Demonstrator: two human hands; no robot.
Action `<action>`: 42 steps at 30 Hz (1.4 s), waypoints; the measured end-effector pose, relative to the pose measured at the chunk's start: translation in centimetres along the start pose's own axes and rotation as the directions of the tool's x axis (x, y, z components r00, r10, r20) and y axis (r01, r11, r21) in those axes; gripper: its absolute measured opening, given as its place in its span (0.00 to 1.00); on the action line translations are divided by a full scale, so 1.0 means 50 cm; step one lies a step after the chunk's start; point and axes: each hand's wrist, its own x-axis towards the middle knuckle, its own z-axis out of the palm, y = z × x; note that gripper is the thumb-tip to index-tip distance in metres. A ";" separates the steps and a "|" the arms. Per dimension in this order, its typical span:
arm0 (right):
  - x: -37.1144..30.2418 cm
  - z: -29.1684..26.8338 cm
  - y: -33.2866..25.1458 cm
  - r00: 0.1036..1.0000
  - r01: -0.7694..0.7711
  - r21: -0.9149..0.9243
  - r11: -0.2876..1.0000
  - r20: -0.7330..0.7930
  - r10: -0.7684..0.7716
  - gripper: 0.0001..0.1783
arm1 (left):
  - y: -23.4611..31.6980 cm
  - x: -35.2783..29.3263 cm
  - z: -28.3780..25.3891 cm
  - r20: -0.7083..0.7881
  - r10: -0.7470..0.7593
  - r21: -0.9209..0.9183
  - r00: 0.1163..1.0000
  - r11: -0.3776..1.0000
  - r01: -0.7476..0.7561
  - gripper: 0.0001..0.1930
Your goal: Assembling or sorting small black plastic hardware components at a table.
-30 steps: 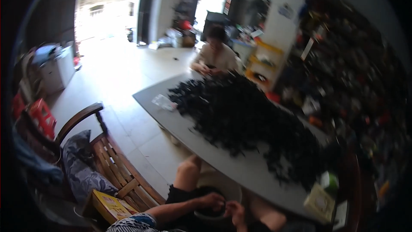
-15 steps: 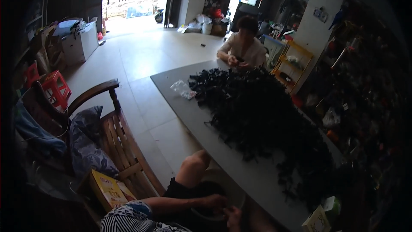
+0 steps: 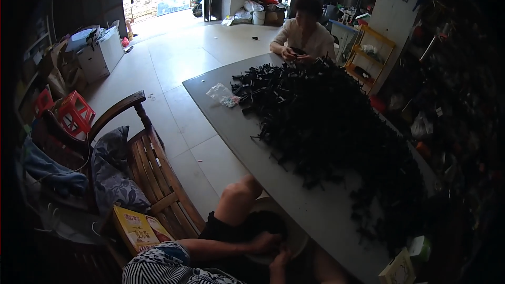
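Note:
My left hand [image 3: 268, 242] and my right hand [image 3: 282, 259] are close together low in the view, fingers curled inward. Whatever they grip is too dark and small to make out. Under them is a pale round basin [image 3: 301, 239], partly beneath the table edge, with dark contents inside. Beside the hands stretches a grey table [image 3: 315, 210], heaped with a wide pile of small black pieces [image 3: 326, 121] whose kind I cannot tell. Across the table a person [image 3: 305, 34] sits with both hands around a dark item.
A clear plastic bag [image 3: 223, 95] lies at the table's left edge. Small boxes [image 3: 398, 271] stand at its near corner. To my left are a wooden bench [image 3: 158, 173], a patterned cushion [image 3: 115, 171], a yellow box [image 3: 139, 229] and a red stool [image 3: 76, 113]. A yellow rack [image 3: 376, 55] stands behind.
The whole view has shifted slightly. My hands stay together over the basin, with the right hand a little closer under the left. The person across has turned their head toward the left.

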 end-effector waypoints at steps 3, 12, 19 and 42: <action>0.005 -0.003 0.011 0.991 -0.132 0.123 0.984 -0.009 0.134 0.14 | -0.006 0.005 -0.004 0.097 0.014 0.152 0.995 0.988 -0.029 0.09; -0.029 0.001 -0.058 0.970 0.053 -0.005 0.999 0.237 -0.051 0.19 | -0.059 0.015 -0.004 0.050 -0.054 0.025 0.997 0.998 0.053 0.10; -0.029 -0.015 -0.065 0.968 -0.036 0.133 0.990 0.250 0.001 0.17 | -0.032 0.019 -0.024 0.365 -0.207 -0.522 0.907 0.762 0.384 0.13; -0.006 -0.025 -0.054 0.844 0.436 -0.150 0.887 0.410 -0.346 0.12 | -0.050 0.014 -0.019 0.543 -0.322 -0.580 0.776 0.524 0.624 0.09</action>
